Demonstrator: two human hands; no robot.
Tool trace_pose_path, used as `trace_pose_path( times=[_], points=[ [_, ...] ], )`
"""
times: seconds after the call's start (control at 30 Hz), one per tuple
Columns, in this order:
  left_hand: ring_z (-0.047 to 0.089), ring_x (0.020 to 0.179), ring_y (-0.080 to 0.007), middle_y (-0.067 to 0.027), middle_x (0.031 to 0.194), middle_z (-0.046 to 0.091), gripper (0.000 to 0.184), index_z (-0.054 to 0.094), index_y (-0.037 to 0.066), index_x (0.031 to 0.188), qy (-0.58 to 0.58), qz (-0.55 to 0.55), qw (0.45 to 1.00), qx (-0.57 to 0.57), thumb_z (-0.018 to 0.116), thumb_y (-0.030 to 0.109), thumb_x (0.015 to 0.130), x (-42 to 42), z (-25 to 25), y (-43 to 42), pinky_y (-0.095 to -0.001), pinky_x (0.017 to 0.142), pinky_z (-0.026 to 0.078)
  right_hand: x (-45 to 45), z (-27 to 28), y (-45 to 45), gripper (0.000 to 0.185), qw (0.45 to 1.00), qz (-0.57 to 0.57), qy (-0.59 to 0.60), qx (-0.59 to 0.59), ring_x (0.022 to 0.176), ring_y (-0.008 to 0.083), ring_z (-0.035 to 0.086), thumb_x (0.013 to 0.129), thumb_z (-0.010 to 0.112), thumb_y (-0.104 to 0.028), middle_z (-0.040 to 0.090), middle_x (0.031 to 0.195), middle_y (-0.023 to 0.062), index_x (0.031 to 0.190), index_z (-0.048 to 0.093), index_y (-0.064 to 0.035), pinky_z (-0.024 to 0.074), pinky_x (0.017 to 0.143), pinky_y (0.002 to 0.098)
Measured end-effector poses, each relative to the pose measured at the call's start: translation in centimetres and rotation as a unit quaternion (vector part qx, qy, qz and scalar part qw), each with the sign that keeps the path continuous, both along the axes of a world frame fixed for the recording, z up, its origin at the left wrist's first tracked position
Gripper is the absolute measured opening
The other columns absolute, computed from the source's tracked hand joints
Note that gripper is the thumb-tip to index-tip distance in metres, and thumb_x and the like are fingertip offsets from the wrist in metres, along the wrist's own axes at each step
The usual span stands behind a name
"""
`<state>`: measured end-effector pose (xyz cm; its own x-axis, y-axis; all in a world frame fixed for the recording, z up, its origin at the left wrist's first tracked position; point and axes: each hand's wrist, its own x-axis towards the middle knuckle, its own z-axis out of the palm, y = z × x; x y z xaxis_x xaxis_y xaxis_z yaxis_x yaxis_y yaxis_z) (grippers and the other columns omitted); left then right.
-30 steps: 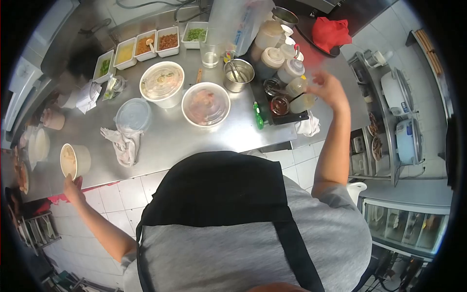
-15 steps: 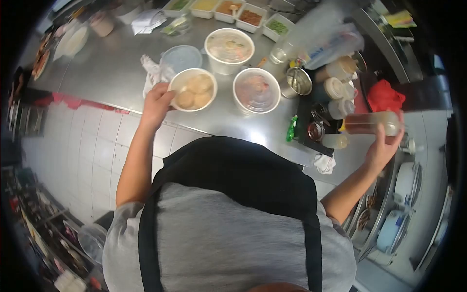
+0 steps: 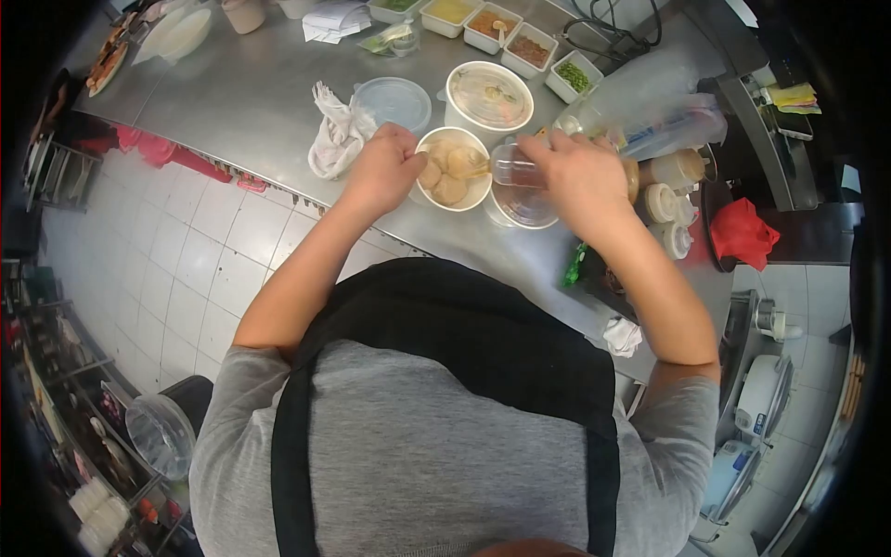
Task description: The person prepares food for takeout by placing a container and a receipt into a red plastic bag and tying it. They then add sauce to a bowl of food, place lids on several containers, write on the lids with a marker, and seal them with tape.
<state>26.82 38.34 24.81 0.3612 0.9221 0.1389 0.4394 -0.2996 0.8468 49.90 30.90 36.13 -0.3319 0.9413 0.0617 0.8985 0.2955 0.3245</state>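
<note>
My left hand (image 3: 382, 172) pinches the near-left rim of a white round bowl (image 3: 454, 202), which holds several pale round pieces that look like dumplings or balls. In my right hand (image 3: 585, 181) is a clear squeeze bottle (image 3: 518, 167), tipped on its side with its tip pointing left over the bowl's right part. Whether anything is flowing from it I cannot tell. Partly under the bottle stands a second white bowl with a clear lid (image 3: 520, 212). Behind it is a larger lidded white bowl (image 3: 487, 97) with food inside.
Left of the bowls lie a crumpled white cloth (image 3: 340, 132) and a loose clear lid (image 3: 393, 104). White trays of chopped ingredients (image 3: 492, 28) line the back. To the right are sauce bottles (image 3: 670, 204), plastic bags (image 3: 659, 116) and a red cloth (image 3: 744, 234).
My right hand has brought the squeeze bottle from the far right to above the bowl, turning it tip-left. The left hand still grips the bowl's rim. The camera view has shifted.
</note>
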Motion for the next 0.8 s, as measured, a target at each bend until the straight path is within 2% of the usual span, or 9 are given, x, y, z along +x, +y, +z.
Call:
trace_pose_path(
  times=[0.17, 0.27, 0.37, 0.47, 0.6, 0.67, 0.7, 0.73, 0.8],
  points=[
    [0.058, 0.087, -0.0327, -0.0175, 0.101, 0.058, 0.023, 0.052, -0.003, 0.064, -0.005, -0.005, 1.000, 0.005, 0.059, 0.014, 0.078, -0.2, -0.5, 0.1, -0.0387, 0.078, 0.046, -1.1, 1.5, 1.5, 0.026, 0.996, -0.014, -0.090, 0.001, 0.084, 0.0237, 0.065, 0.082, 0.057, -0.016, 0.063, 0.089, 0.0080, 0.107, 0.058, -0.0161, 0.0455, 0.074, 0.0396],
    [0.058, 0.088, -0.0328, -0.0180, 0.100, 0.058, 0.023, 0.052, -0.003, 0.064, -0.020, -0.006, 1.000, -0.007, 0.059, 0.015, 0.078, -0.4, -1.0, 0.3, -0.0389, 0.079, 0.046, -1.5, 2.6, 0.6, 0.024, 0.991, -0.026, -0.098, -0.093, 0.083, 0.0238, 0.065, 0.082, 0.056, -0.016, 0.063, 0.090, 0.0079, 0.106, 0.058, -0.0149, 0.0455, 0.075, 0.0397],
    [0.059, 0.087, -0.0328, -0.0183, 0.099, 0.058, 0.022, 0.053, -0.003, 0.066, -0.049, -0.009, 0.998, -0.026, 0.060, 0.015, 0.078, -0.3, -2.2, 0.6, -0.0390, 0.079, 0.046, -1.2, 2.2, 0.6, 0.024, 0.993, -0.043, -0.101, -0.033, 0.084, 0.0248, 0.065, 0.082, 0.057, -0.015, 0.064, 0.090, 0.0081, 0.106, 0.058, -0.0155, 0.0455, 0.075, 0.0398],
    [0.060, 0.084, -0.0303, -0.0173, 0.098, 0.058, 0.022, 0.053, -0.003, 0.068, -0.084, -0.020, 0.995, -0.051, 0.061, 0.015, 0.078, 0.0, -2.8, 0.9, -0.0376, 0.075, 0.047, -0.7, 2.9, 0.2, 0.031, 0.994, -0.076, -0.060, -0.054, 0.087, 0.0271, 0.065, 0.079, 0.063, -0.020, 0.065, 0.090, 0.0088, 0.109, 0.058, -0.0151, 0.0460, 0.078, 0.0410],
    [0.062, 0.079, -0.0223, -0.0132, 0.097, 0.057, 0.024, 0.052, -0.003, 0.066, -0.130, -0.064, 0.981, -0.132, 0.062, 0.013, 0.081, 0.5, -1.2, 0.2, -0.0329, 0.064, 0.050, 1.6, 2.4, -1.3, 0.052, 0.967, -0.149, 0.160, -0.134, 0.089, 0.0288, 0.065, 0.071, 0.073, -0.023, 0.065, 0.094, 0.0128, 0.119, 0.055, -0.0137, 0.0475, 0.081, 0.0401],
    [0.062, 0.080, -0.0193, -0.0110, 0.099, 0.056, 0.023, 0.053, -0.004, 0.068, -0.167, -0.086, 0.970, -0.158, 0.061, 0.012, 0.083, 0.7, -0.7, -0.2, -0.0307, 0.062, 0.052, 4.1, 1.1, -2.4, 0.062, 0.923, -0.152, 0.317, -0.155, 0.088, 0.0270, 0.065, 0.067, 0.077, -0.023, 0.065, 0.096, 0.0141, 0.123, 0.053, -0.0106, 0.0485, 0.081, 0.0377],
    [0.062, 0.082, -0.0185, -0.0101, 0.100, 0.055, 0.021, 0.056, -0.004, 0.071, -0.187, -0.095, 0.964, -0.166, 0.061, 0.012, 0.084, 0.7, -0.6, -0.2, -0.0299, 0.063, 0.053, 6.2, -1.0, -3.0, 0.064, 0.885, -0.074, 0.439, -0.139, 0.084, 0.0212, 0.064, 0.069, 0.077, -0.021, 0.064, 0.094, 0.0120, 0.126, 0.051, -0.0071, 0.0497, 0.077, 0.0340],
    [0.062, 0.084, -0.0177, -0.0091, 0.102, 0.054, 0.019, 0.058, -0.004, 0.074, -0.208, -0.107, 0.956, -0.175, 0.061, 0.012, 0.085, 0.8, -0.4, -0.3, -0.0292, 0.063, 0.053, 6.7, -1.2, -3.8, 0.068, 0.805, -0.101, 0.554, -0.187, 0.083, 0.0206, 0.063, 0.071, 0.077, -0.024, 0.063, 0.095, 0.0108, 0.128, 0.047, -0.0052, 0.0498, 0.076, 0.0337],
    [0.062, 0.088, -0.0184, -0.0082, 0.106, 0.053, 0.018, 0.062, -0.005, 0.085, -0.243, -0.095, 0.938, -0.230, 0.061, 0.013, 0.086, 1.0, 0.6, -0.6, -0.0297, 0.067, 0.055, 7.9, -1.0, -6.4, 0.075, 0.591, -0.150, 0.751, -0.255, 0.081, 0.0195, 0.063, 0.074, 0.077, -0.030, 0.061, 0.095, 0.0084, 0.134, 0.041, -0.0016, 0.0500, 0.074, 0.0330]
  ],
)
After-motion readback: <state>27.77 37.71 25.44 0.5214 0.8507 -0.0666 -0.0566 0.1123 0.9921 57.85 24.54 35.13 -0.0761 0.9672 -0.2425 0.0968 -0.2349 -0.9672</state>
